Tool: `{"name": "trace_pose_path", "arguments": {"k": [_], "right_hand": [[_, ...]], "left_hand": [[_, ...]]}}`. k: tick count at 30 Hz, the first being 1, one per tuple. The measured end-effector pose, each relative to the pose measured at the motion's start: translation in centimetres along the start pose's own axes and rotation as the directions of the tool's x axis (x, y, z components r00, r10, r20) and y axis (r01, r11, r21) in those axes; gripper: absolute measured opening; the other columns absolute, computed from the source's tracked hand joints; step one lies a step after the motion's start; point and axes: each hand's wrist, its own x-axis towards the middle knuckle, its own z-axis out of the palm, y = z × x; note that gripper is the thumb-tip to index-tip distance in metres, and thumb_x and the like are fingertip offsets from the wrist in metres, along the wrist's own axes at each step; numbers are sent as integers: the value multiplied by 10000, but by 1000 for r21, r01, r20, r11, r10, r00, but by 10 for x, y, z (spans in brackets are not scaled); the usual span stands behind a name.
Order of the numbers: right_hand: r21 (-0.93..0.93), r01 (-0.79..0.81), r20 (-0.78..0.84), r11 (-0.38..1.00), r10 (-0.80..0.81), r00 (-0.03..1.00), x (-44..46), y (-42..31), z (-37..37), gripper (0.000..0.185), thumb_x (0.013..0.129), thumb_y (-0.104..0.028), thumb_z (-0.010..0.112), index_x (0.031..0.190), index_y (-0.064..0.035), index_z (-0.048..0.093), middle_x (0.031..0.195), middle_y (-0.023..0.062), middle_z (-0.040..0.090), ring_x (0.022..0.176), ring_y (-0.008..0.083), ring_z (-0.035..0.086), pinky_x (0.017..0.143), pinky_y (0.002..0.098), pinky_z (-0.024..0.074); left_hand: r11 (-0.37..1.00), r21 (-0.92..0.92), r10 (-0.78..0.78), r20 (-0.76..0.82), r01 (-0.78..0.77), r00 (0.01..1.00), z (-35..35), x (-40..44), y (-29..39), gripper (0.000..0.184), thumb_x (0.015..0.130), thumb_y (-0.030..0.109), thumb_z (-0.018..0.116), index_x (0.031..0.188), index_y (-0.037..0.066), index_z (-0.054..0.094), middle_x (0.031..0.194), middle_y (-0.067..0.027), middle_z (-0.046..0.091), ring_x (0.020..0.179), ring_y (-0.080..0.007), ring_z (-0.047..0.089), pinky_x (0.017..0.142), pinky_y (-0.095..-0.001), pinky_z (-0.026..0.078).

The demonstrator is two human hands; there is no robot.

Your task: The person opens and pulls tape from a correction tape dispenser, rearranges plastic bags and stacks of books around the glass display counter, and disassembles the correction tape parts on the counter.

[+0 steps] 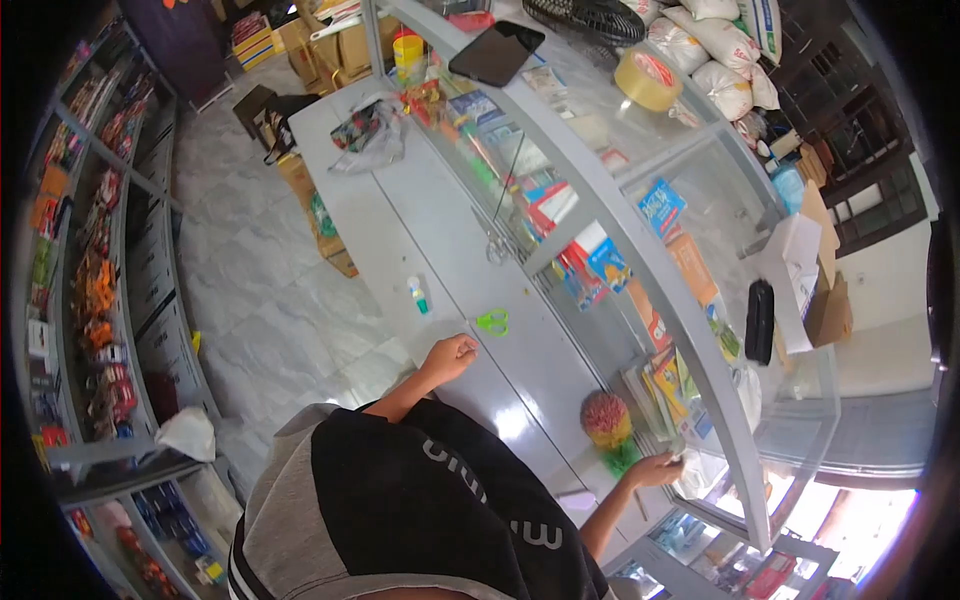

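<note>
My left hand (451, 359) is above the grey counter (400, 220) with its fingers curled; whether anything is inside them is hidden. Close by lie green-handled scissors (493, 321) and a small white bottle with a green cap (418, 295). Over at the lower right, my right hand (658, 470) reaches to a white plastic bag (702, 474) at the edge of the glass case, and its fingertips are pressed together at the bag. A pink and yellow bristly bundle with a green base (608, 422) stands beside that hand.
A glass display case (670, 270) runs along the counter, with a phone (497, 53), a tape roll (648, 80) and a black case (759, 322) on top. A plastic bag (368, 134) lies at the counter's far end. Stocked shelves (100, 260) line the left.
</note>
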Motion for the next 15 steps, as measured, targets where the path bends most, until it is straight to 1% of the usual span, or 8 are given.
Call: {"name": "trace_pose_path", "arguments": {"k": [3, 4, 5, 6, 7, 10, 13, 15], "right_hand": [[310, -201, 181, 929, 150, 972, -90, -116, -32, 223, 853, -123, 490, 1004, 36, 529, 917, 187, 569, 856, 322, 543, 770, 403, 421], [352, -63, 169, 934, 3, 986, -121, -151, -24, 197, 844, -96, 495, 991, 24, 548, 911, 161, 584, 832, 313, 565, 756, 392, 442], [397, 26, 410, 917, -203, 889, -144, -163, -8, 184, 837, -73, 506, 981, 28, 559, 893, 149, 588, 810, 265, 588, 708, 342, 477], [547, -549, 732, 633, -42, 680, -166, -203, 0, 180, 831, -62, 517, 978, 30, 564, 899, 135, 590, 828, 201, 593, 681, 293, 488], [493, -530, 814, 690, -150, 562, -169, -250, 2, 163, 827, -51, 519, 959, 22, 580, 920, 119, 593, 824, 164, 591, 663, 268, 491], [599, -390, 798, 699, -483, 359, -177, -349, 50, 183, 794, -107, 560, 930, 8, 600, 899, 115, 599, 850, 237, 595, 705, 314, 482], [753, -193, 654, 630, -679, 334, -193, -392, 140, 243, 745, -134, 587, 951, -6, 603, 919, 159, 597, 859, 299, 588, 742, 350, 476], [684, 358, 529, 636, -770, 358, -194, -420, 174, 247, 711, -126, 592, 926, -6, 604, 936, 205, 590, 862, 338, 581, 768, 375, 470]], "left_hand": [[994, 70, 87, 31, -89, 996, -31, 49, 1, 205, 776, 124, 574, 948, 11, 569, 806, -126, 634, 764, -237, 624, 681, -324, 482], [984, 123, 124, 51, -129, 991, -41, 64, 0, 201, 770, 115, 573, 941, 8, 568, 810, -132, 632, 769, -248, 623, 688, -331, 483], [984, 124, 124, 62, -131, 990, -50, 81, 2, 201, 770, 115, 573, 941, 8, 568, 810, -132, 632, 769, -248, 623, 688, -331, 483], [970, 158, 171, 94, -184, 981, -56, 97, 5, 210, 762, 128, 576, 936, 11, 569, 815, -134, 630, 773, -260, 620, 687, -343, 483], [952, 191, 218, 129, -240, 967, -60, 109, 9, 220, 754, 142, 580, 932, 13, 570, 820, -136, 629, 777, -272, 617, 685, -355, 483], [880, 335, 264, 242, -335, 934, -70, 136, 24, 242, 767, 144, 569, 982, 33, 563, 799, -111, 629, 713, -226, 624, 663, -320, 490], [883, 314, 219, 381, -348, 898, -88, 130, 27, 277, 770, 154, 566, 1026, 47, 558, 780, -114, 628, 684, -235, 622, 643, -332, 490], [898, 260, 244, 375, -354, 894, -112, 125, 18, 285, 771, 154, 573, 1037, 53, 557, 781, -108, 626, 692, -225, 620, 642, -329, 487]]}}
